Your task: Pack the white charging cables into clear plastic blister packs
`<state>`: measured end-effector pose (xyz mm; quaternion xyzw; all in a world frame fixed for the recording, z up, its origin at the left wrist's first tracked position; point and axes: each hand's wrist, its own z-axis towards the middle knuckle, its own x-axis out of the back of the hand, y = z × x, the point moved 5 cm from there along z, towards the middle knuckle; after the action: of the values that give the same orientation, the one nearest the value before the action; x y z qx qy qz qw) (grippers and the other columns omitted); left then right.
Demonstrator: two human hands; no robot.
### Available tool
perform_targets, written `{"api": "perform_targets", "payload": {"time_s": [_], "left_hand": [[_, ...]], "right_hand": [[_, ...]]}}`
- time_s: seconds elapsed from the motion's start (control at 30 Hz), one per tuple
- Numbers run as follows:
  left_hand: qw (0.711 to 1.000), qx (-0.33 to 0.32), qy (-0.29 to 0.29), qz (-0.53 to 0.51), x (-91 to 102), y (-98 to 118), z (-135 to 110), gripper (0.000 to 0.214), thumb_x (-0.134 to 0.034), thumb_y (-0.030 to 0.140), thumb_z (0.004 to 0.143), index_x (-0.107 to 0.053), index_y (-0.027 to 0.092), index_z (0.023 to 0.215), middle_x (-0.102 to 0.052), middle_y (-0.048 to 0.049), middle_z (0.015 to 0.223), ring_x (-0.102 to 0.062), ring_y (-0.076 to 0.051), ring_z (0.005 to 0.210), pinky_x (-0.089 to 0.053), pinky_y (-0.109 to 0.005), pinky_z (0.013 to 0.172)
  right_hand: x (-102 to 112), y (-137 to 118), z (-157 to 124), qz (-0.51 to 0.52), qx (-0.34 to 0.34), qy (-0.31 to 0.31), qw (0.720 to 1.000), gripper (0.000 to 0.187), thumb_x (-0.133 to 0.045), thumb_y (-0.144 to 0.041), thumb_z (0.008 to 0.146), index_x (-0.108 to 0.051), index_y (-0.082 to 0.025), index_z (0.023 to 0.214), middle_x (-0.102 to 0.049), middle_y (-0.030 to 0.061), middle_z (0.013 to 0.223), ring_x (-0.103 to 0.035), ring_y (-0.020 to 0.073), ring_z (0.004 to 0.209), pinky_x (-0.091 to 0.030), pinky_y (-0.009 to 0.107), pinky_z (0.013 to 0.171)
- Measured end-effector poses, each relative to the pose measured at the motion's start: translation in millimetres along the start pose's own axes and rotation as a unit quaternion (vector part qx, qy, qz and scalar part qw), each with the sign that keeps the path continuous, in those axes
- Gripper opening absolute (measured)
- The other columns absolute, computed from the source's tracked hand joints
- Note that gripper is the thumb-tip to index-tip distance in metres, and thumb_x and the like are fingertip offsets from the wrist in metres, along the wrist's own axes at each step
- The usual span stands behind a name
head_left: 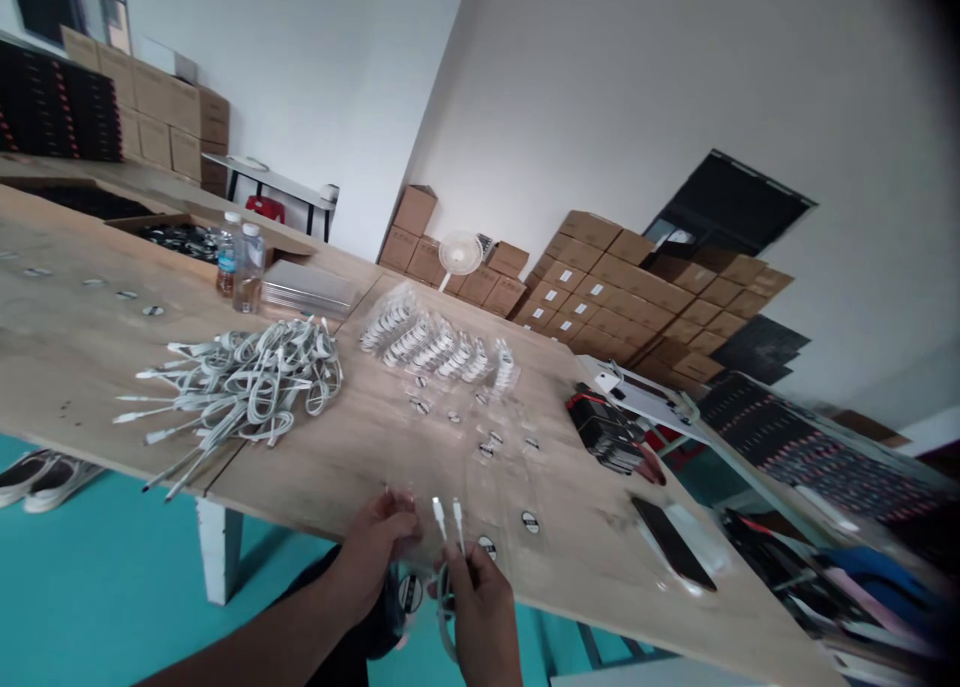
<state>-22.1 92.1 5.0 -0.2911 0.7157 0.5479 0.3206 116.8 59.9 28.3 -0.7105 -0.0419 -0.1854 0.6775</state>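
Observation:
At the table's near edge, my left hand is closed, pinching a clear plastic bag with a round black-and-white label. Just to its right, my right hand grips a coiled white cable, whose two plugs point upward side by side. The cable is beside the bag; whether they touch I cannot tell. Beyond my hands lie several flat clear bags with round labels. A tangled heap of white cables rests to the left, and rows of bagged white cables lie farther back.
Two plastic bottles stand behind the heap, by a stack of clear-wrapped flat items and an open carton. To the right are black boxes and a dark phone. Brown cartons are piled along the wall.

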Motion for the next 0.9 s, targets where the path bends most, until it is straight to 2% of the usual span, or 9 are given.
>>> {"api": "perform_targets", "payload": {"time_s": [0.13, 0.23, 0.33, 0.5, 0.73, 0.9], "left_hand": [[1.000, 0.003, -0.029, -0.002, -6.1, -0.9, -9.4, 0.017, -0.069, 0.017, 0.062, -0.058, 0.020, 0.075, -0.062, 0.0019, 0.073, -0.060, -0.013, 0.071, -0.048, -0.027, 0.073], [0.999, 0.023, -0.034, -0.023, -5.0, -2.5, -13.4, 0.020, -0.068, 0.015, 0.061, -0.060, 0.019, 0.078, -0.063, 0.0007, 0.075, -0.060, -0.014, 0.069, -0.049, -0.027, 0.070], [0.999, 0.025, -0.017, -0.030, -3.2, -2.1, -14.2, 0.020, -0.070, 0.017, 0.061, -0.059, 0.019, 0.077, -0.062, 0.0011, 0.072, -0.058, -0.013, 0.064, -0.047, -0.025, 0.062], [0.999, 0.006, 0.027, 0.045, -4.5, 2.7, -13.0, 0.027, -0.076, 0.034, 0.066, -0.056, 0.018, 0.074, -0.060, 0.0021, 0.068, -0.055, -0.011, 0.059, -0.044, -0.022, 0.055], [0.995, -0.050, 0.016, 0.090, -7.8, 9.9, -8.4, 0.031, -0.076, 0.040, 0.067, -0.055, 0.017, 0.069, -0.058, 0.0019, 0.061, -0.053, -0.010, 0.054, -0.041, -0.022, 0.052], [0.995, -0.046, 0.026, 0.084, -11.6, 10.2, -3.3, 0.032, -0.075, 0.041, 0.064, -0.053, 0.018, 0.065, -0.058, 0.0016, 0.052, -0.053, -0.012, 0.047, -0.038, -0.022, 0.047]], "right_hand": [[-19.6, -6.1, -7.9, 0.010, -0.037, -0.022, 0.999, 0.046, -0.059, -0.065, 0.074, -0.053, -0.021, 0.064, -0.050, -0.0055, 0.048, -0.047, 0.0120, 0.044, -0.035, 0.022, 0.041], [-26.1, -4.9, -6.5, 0.007, -0.043, -0.036, 0.998, 0.046, -0.060, -0.066, 0.073, -0.052, -0.021, 0.064, -0.050, -0.0054, 0.049, -0.047, 0.0118, 0.043, -0.034, 0.022, 0.038], [-29.7, -2.9, -3.4, 0.006, -0.037, -0.068, 0.997, 0.049, -0.059, -0.067, 0.073, -0.050, -0.021, 0.061, -0.047, -0.0061, 0.048, -0.044, 0.0104, 0.041, -0.033, 0.021, 0.037], [-32.6, -8.7, -3.3, 0.002, -0.030, -0.108, 0.994, 0.046, -0.056, -0.064, 0.077, -0.054, -0.020, 0.064, -0.049, -0.0053, 0.048, -0.045, 0.0111, 0.041, -0.032, 0.021, 0.039], [-25.3, -29.5, -2.0, -0.079, 0.031, -0.069, 0.994, 0.040, -0.056, -0.053, 0.080, -0.060, -0.019, 0.061, -0.058, -0.0004, 0.056, -0.050, 0.0145, 0.053, -0.037, 0.024, 0.049], [-21.1, -34.2, -7.2, -0.171, 0.095, -0.028, 0.980, 0.022, -0.060, -0.040, 0.079, -0.065, -0.021, 0.071, -0.067, 0.0025, 0.066, -0.058, 0.0183, 0.062, -0.038, 0.026, 0.058]]}}
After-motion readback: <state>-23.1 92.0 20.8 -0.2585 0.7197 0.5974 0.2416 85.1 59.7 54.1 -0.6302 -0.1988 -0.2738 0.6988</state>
